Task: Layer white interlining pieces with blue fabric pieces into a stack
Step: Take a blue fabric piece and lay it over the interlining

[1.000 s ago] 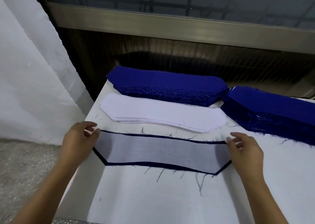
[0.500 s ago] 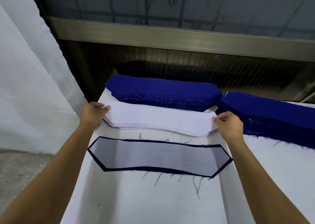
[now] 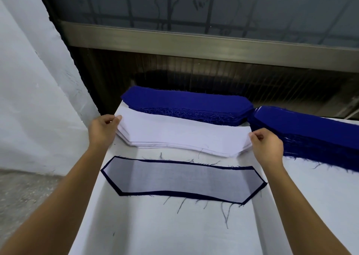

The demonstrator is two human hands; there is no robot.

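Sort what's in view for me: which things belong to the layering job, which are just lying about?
Job:
white interlining pile, pinched at its ends by the left hand and right hand
layered piece in front
rear blue fabric pile
right blue fabric pile

Lying about:
loose threads on the table
window frame behind

Soft, even light falls on the white surface (image 3: 174,231), fairly bright and a little cool. Shadows stay faint, with just a thin one under the white stack (image 3: 180,136). There is no glare. The window frame (image 3: 194,41) bows from wide-angle distortion, the lower corners stretch, and fine detail looks slightly soft.
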